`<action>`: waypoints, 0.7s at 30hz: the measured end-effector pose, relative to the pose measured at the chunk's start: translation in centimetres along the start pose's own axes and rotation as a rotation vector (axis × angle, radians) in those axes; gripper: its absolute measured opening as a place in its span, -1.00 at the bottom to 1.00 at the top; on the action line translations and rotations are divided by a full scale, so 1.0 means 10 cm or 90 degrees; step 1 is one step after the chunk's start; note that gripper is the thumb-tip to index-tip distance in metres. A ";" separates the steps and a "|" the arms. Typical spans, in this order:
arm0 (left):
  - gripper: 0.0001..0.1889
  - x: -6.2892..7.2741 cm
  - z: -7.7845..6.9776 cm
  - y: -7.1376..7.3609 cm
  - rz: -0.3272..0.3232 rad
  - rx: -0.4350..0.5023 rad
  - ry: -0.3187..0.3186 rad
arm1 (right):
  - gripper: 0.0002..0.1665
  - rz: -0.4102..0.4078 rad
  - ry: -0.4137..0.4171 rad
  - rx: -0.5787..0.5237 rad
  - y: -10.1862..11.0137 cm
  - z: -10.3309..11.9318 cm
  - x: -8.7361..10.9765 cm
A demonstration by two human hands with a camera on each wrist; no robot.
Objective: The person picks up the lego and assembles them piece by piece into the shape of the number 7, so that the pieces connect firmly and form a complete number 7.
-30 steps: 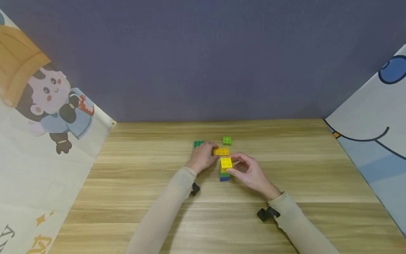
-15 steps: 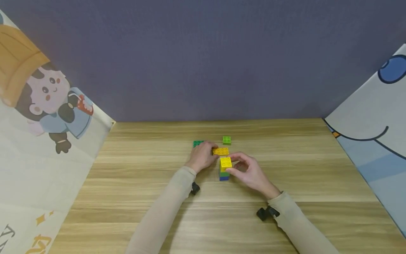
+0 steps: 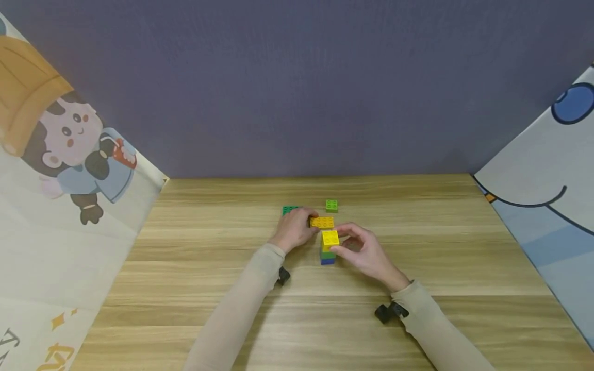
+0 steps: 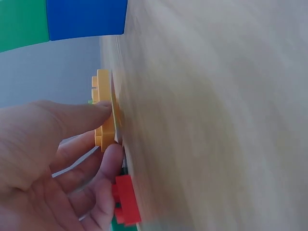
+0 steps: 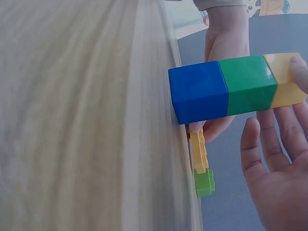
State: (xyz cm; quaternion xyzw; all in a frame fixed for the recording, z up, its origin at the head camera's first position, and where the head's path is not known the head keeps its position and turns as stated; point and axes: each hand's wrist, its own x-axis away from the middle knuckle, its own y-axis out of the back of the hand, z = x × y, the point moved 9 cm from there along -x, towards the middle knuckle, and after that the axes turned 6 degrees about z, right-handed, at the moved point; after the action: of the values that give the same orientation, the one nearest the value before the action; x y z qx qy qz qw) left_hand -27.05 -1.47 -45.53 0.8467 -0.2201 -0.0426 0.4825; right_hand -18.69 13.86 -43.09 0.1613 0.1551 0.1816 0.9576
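On table: upright blue-green-yellow tower, right grip pinching top; left grip pinching orange brick.

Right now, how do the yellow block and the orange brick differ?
From above, the yellow block looks square, the orange brick oblong. The yellow block sits atop a green block and a blue block; the orange brick is down near the table. The right hand holds the yellow block, the left hand the orange brick. Both have studs on top.

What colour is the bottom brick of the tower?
The bottom brick is blue. It shows best in the right wrist view.
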 end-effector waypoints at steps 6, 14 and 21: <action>-0.57 0.02 0.01 0.02 0.009 0.005 -0.016 | -0.55 -0.001 -0.001 -0.002 0.00 -0.01 0.01; -0.56 0.08 0.01 0.05 0.012 0.062 -0.017 | -0.55 -0.001 -0.002 -0.007 0.00 -0.02 0.00; -0.57 0.15 0.02 0.10 -0.001 0.098 -0.035 | -0.56 -0.001 -0.003 -0.006 -0.01 -0.02 0.00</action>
State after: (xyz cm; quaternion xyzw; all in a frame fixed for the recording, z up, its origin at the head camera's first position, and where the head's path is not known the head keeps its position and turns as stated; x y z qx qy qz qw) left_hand -26.12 -2.67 -44.59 0.8801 -0.2351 -0.0489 0.4095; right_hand -18.71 13.84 -43.31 0.1568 0.1521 0.1816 0.9588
